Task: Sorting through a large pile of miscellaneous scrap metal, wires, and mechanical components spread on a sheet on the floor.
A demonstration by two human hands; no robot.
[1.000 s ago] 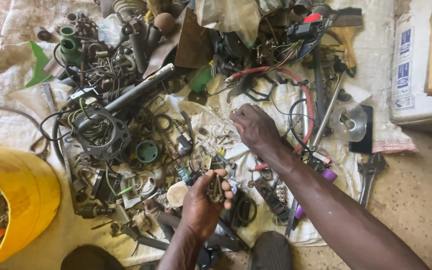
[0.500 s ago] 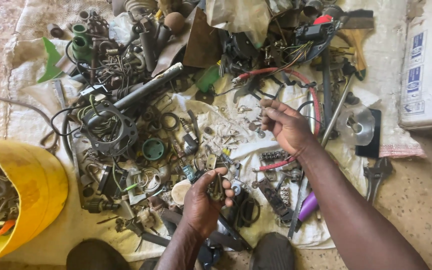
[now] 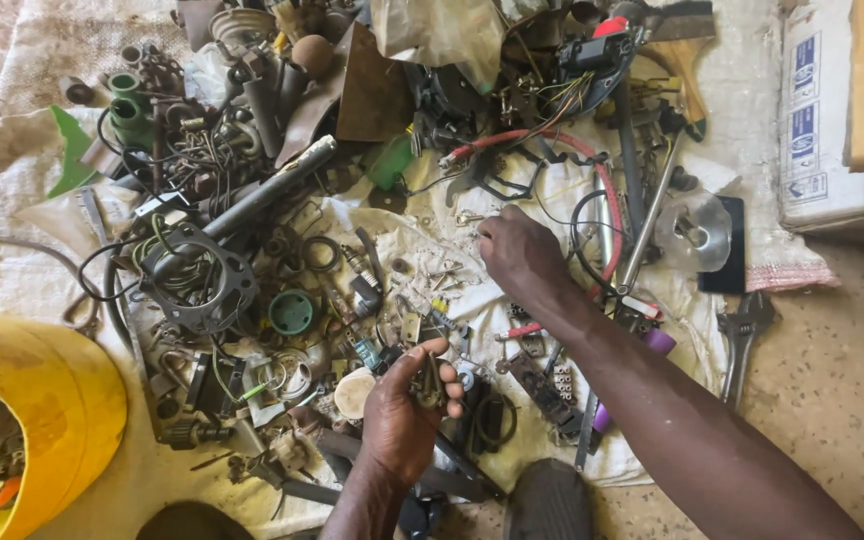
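- Evidently the sorting is only begun: the left hand (image 3: 407, 405) is closed round a small clutch of bolts (image 3: 428, 382), held low above the sack cloth (image 3: 42, 260).
- Meanwhile the right hand (image 3: 517, 255) pinches at loose screws (image 3: 439, 272) on the cloth; whether it has one, I cannot tell.
- Most of the scrap heap (image 3: 252, 230) lies unpicked, and the yellow bucket (image 3: 47, 420) beside it holds only a few parts.

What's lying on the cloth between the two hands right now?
Head view: between the left hand and right hand lies white cloth strewn with small loose screws and metal bits, not bare.
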